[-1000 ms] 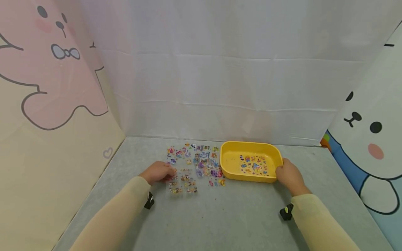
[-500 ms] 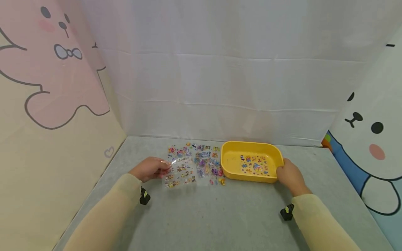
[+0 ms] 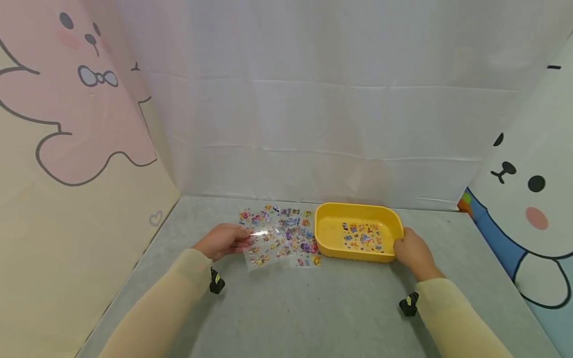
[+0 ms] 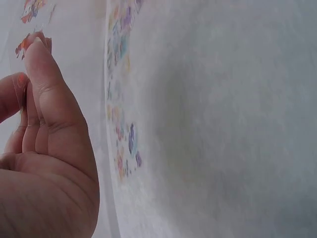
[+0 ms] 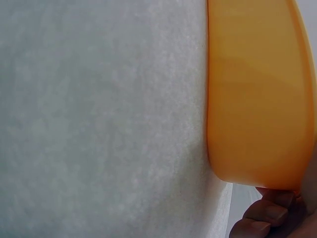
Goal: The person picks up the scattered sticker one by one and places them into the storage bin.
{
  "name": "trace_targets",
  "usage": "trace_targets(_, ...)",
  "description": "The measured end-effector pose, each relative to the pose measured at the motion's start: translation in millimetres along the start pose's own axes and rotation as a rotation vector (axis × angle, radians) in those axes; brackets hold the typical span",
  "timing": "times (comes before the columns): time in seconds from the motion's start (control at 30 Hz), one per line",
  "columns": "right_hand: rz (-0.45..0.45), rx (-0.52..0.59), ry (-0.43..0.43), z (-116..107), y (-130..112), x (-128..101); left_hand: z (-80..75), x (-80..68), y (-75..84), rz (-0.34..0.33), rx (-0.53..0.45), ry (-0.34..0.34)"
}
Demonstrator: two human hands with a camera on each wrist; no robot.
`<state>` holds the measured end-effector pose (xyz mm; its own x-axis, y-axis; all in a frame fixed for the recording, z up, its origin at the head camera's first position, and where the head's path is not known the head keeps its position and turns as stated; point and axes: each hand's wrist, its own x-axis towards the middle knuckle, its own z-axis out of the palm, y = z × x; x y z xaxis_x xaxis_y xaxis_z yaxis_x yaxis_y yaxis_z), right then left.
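Observation:
My left hand pinches the left edge of a clear sticker sheet printed with small brown and orange figures. In the left wrist view, thumb and fingers of the left hand meet on the see-through sheet, which is raised over other sheets. Several more sticker sheets with colourful characters lie overlapping on the table beneath it. My right hand grips the right end of a yellow tray, fingers curled at its rim in the right wrist view. Inside the tray lies one sticker sheet.
The grey table meets a white curtain along its back edge. A cream and pink printed panel borders the left side, and a panel with a white cartoon face borders the right.
My left hand has lifted the top sticker sheet off the pile, first drawing it left, then bringing it back right over the others. The right hand and the tray stay in place.

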<state>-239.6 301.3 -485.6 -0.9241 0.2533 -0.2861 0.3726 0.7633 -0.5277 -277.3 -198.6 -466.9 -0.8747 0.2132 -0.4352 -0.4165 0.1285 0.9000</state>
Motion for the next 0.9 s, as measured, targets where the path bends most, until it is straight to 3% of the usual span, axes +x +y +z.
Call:
trace_targets(0.33, 0.015, -0.006, -0.002, 1.5, -1.7, 1.2, 24.5, 9.5, 1.7, 0.045, -0.052, -0.059)
trace_targets(0.9, -0.006, -0.007, 0.004, 0.5, 0.2, -0.4, 93.2, 21.5, 7.9, 0.071, -0.119, -0.123)
